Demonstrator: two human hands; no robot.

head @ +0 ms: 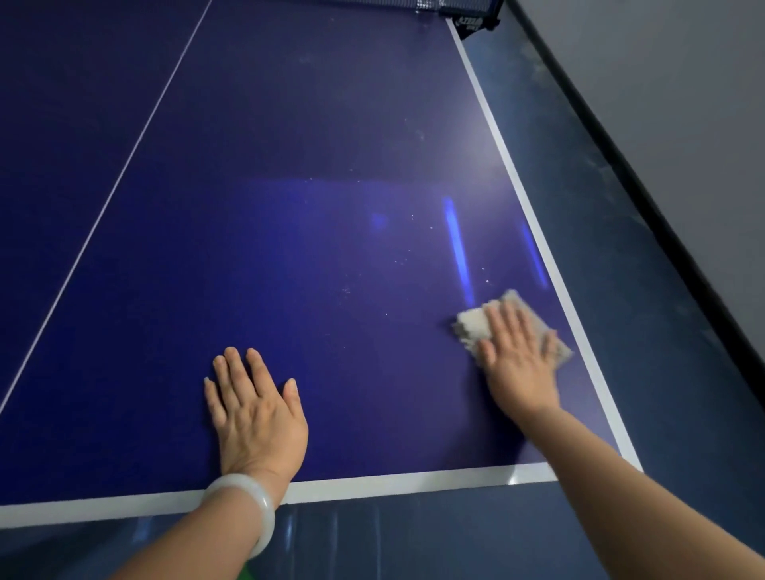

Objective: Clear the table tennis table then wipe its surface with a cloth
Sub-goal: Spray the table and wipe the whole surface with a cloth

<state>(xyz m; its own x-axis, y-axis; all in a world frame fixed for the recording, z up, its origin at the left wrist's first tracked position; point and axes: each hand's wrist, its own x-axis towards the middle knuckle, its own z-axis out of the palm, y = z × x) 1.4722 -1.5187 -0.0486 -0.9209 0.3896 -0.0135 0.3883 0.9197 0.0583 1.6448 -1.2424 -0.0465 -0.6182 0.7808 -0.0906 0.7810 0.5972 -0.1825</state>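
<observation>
Fingers (507,327) of right hand (517,360) press cloth (476,327) flat; left hand (256,418) spread on table (310,248).

Right hand (517,360) presses cloth (474,327) flat on table (310,207).

Both arms were bare, with no sleeves. A smooth, pale white bangle (248,509) circled the left wrist.

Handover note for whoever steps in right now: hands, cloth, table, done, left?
Left hand: flat on the table, near the end line, holding nothing.
Right hand: fingers straight, pressing the cloth to the table near the right sideline.
Done: no loose items on the visible half.
Left: white specks just beyond the cloth, toward the net; wipe there, then onward.
</observation>
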